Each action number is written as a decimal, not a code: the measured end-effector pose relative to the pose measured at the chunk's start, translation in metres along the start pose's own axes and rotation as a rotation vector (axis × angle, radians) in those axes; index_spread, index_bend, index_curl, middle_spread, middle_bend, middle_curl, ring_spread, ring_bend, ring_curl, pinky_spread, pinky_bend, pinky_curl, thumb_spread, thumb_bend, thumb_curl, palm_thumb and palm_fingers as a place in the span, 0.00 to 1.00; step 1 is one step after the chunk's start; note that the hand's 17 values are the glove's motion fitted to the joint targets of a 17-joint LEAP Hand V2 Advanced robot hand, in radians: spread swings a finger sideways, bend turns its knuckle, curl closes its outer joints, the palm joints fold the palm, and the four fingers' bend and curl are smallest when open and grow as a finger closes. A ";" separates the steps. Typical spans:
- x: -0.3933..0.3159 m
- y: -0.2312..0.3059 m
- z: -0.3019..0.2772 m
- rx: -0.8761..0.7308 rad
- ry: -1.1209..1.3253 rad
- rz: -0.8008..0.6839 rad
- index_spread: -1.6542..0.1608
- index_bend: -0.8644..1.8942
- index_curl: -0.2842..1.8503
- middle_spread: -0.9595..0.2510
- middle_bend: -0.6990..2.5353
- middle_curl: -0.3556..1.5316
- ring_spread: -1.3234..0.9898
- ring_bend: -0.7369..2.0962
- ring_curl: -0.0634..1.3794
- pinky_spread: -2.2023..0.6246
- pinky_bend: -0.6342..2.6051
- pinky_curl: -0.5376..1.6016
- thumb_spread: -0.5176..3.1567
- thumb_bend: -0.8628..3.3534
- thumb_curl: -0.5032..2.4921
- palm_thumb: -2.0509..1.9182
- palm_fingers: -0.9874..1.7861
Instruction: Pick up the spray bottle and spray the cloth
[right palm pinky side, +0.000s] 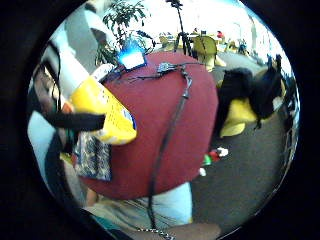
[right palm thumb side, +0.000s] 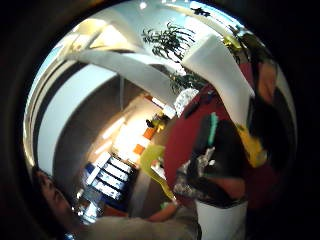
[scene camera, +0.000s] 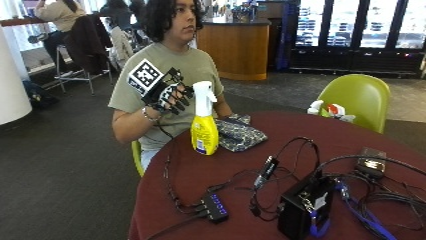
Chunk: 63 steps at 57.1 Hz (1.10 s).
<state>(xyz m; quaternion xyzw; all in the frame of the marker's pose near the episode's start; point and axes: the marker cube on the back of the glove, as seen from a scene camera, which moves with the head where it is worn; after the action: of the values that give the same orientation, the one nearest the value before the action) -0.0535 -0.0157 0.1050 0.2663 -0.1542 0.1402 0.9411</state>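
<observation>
My gloved right hand (scene camera: 168, 95) hovers beside the spray bottle's (scene camera: 204, 120) white nozzle, fingers (scene camera: 180, 102) spread and touching nothing. The bottle stands on the worktop (scene camera: 266, 150), with the patterned cloth (scene camera: 238, 133) just behind it. Cables (scene camera: 279, 170) and a black box (scene camera: 306, 205) lie well apart. Only my little-finger palm view shows the cloth's far edge (right palm pinky side: 93, 157) beside the bottle.

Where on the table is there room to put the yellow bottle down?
Bare red table lies beyond the patterned cloth, toward the green chair. There is also room just in front of the spray bottle. The near right side is crowded with cables and a black box.
</observation>
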 end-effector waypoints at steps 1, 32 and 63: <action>0.001 0.002 -0.004 -0.024 0.023 -0.021 0.78 0.50 0.39 0.65 0.45 0.56 0.50 0.61 0.46 0.70 0.48 0.52 0.45 0.20 0.37 0.72 0.75; 0.040 0.078 -0.101 -0.587 0.204 -0.186 0.69 0.37 0.29 0.74 0.28 0.40 0.52 0.39 0.28 0.82 0.31 0.41 0.45 0.20 0.30 0.62 0.51; 0.070 0.129 -0.132 -0.544 0.610 -0.048 0.69 0.38 0.29 0.75 0.27 0.37 0.53 0.34 0.25 0.85 0.27 0.40 0.44 0.20 0.28 0.62 0.51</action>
<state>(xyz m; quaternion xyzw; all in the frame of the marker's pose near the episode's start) -0.0060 0.1739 0.0826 -0.0428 0.1066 0.1450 0.9827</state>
